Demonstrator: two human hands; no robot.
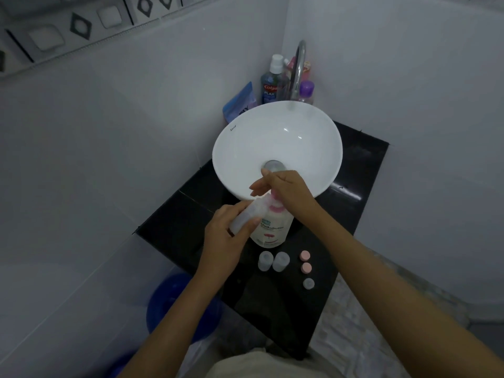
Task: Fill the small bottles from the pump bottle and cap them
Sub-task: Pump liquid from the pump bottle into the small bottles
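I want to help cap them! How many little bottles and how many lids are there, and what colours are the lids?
Small bottles: 3, one in the left hand, two standing on the counter
Pink lids: 2
Clear lids: 1
Total: 6

The black bench (pixel 351 214) carries a white basin (pixel 245 148), pump bottle (pixel 272 230), two small bottles (pixel 273 261) (uncapped) and three caps (pixel 306 267).
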